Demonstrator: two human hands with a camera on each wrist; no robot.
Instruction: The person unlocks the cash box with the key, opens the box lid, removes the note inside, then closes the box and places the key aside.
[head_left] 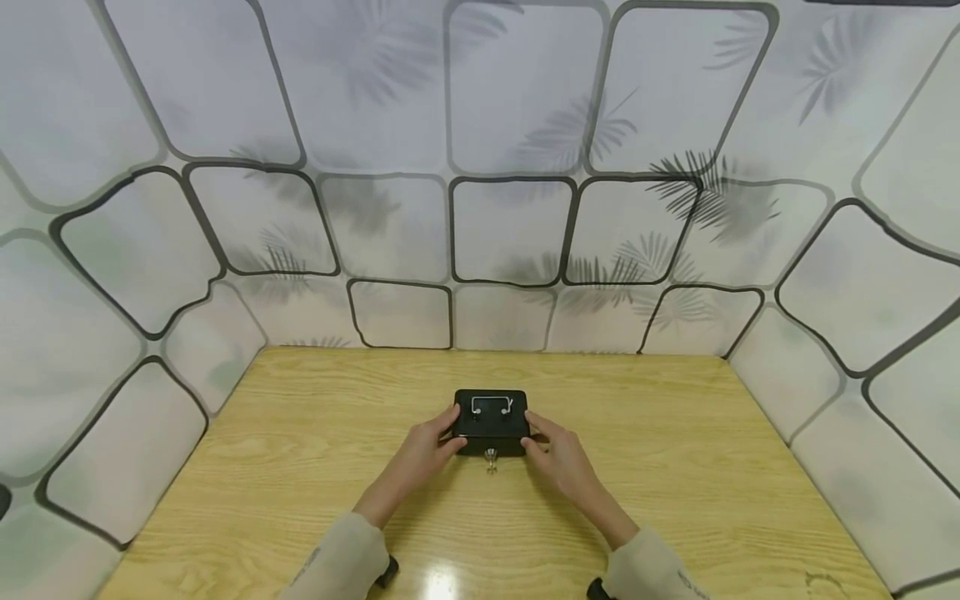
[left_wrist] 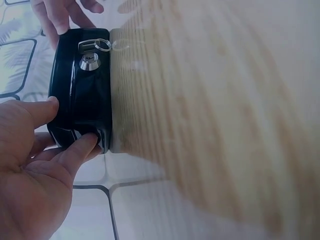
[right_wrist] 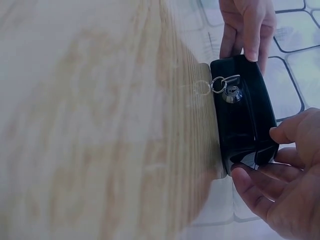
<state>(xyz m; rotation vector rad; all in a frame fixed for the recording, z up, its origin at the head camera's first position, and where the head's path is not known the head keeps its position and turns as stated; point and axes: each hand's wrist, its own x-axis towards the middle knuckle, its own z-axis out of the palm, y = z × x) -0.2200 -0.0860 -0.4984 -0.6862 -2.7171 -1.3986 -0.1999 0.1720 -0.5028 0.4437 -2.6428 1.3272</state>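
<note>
gripping black box [head_left: 491,423] on table [head_left: 300,433] with fingers [head_left: 447,416] of left hand [head_left: 423,452] and right hand [head_left: 560,455], with silver lock [left_wrist: 90,62] between them.

Open worktop [head_left: 491,368] at the box's [head_left: 491,425] 12 o'clock
Left hand [head_left: 426,448] blocks at 8 o'clock, right hand [head_left: 564,460] at 4; key [head_left: 491,468] juts at 6.

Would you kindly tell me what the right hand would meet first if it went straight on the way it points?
The right hand would most likely meet the black box first, since it is touching that box's right end.
</note>
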